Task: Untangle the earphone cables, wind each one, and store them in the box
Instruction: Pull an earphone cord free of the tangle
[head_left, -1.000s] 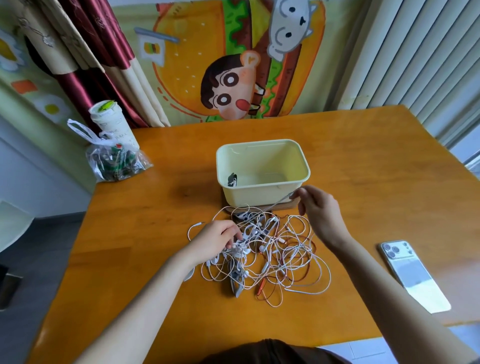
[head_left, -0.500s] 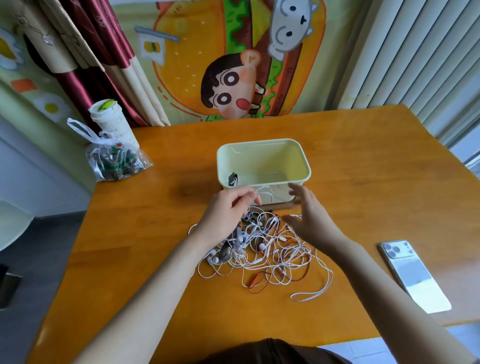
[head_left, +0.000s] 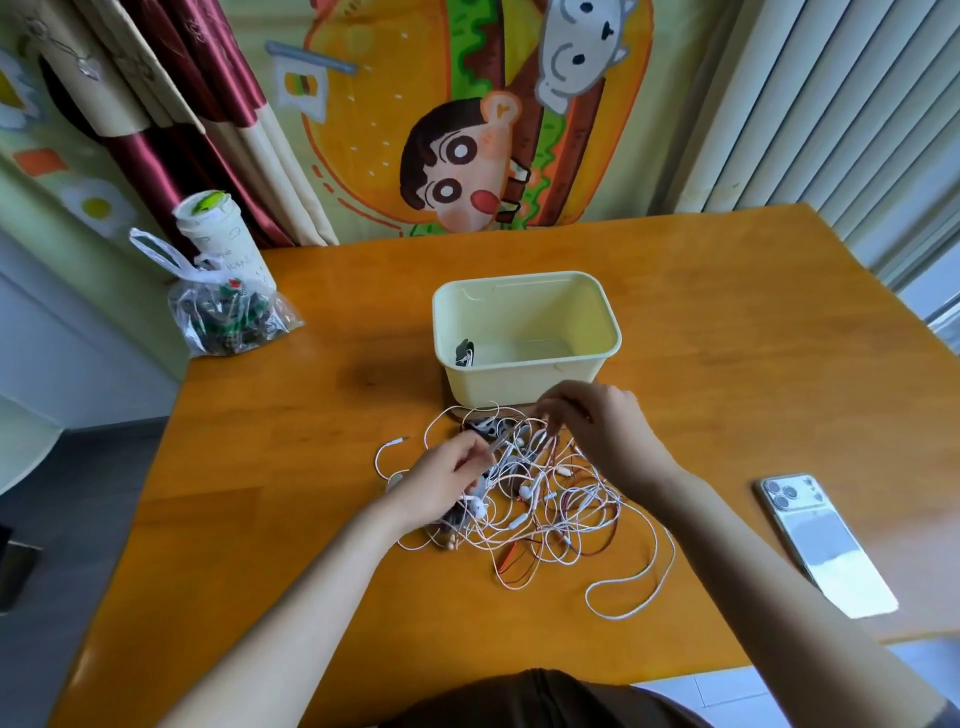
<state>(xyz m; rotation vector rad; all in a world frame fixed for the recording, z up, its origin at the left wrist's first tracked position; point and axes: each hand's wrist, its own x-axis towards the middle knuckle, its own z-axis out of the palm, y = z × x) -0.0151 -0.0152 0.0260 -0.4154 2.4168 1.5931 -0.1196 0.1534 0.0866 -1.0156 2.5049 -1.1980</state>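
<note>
A tangled heap of white and red earphone cables (head_left: 540, 512) lies on the wooden table (head_left: 727, 322) just in front of a pale yellow box (head_left: 524, 376). One wound dark earphone (head_left: 464, 353) sits in the box's left corner. My left hand (head_left: 441, 486) is on the heap's left side, its fingers curled and pinching cables. My right hand (head_left: 597, 426) hovers over the heap's far side near the box, fingertips pinching thin white cable strands.
A white phone (head_left: 821, 540) lies face down at the right of the table. A paper cup (head_left: 218, 239) and a clear plastic bag (head_left: 228, 322) of dark items stand at the far left corner. Curtains and a cartoon wall cloth hang behind the table.
My left hand dropped from near the box back down to the heap's left side. My right hand shifted left over the top of the heap and closed its fingertips on cables.
</note>
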